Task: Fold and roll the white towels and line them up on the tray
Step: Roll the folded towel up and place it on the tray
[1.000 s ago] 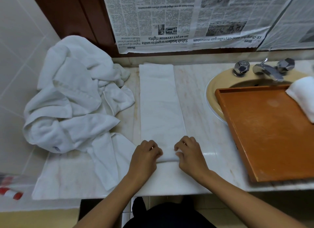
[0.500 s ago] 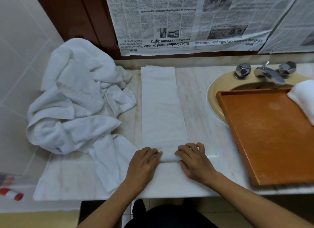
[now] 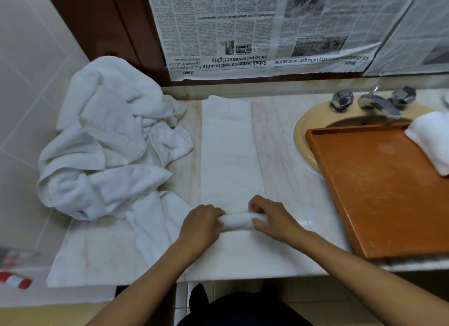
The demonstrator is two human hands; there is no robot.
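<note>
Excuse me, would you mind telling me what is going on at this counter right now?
A person is rolling up a folded white towel on the marble counter. The left hand and right hand grip the small roll at the near end; most of the strip lies flat beyond it. One white towel already lies on the orange tray over the sink. A heap of loose towels sits at the left.

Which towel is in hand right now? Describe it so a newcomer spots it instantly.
On the marble counter, look between the crumpled towel heap at left and the orange tray at right. It is the long folded towel strip lying flat from the wall toward the person. Only it has its near end rolled up, held by the left hand and right hand.
</note>
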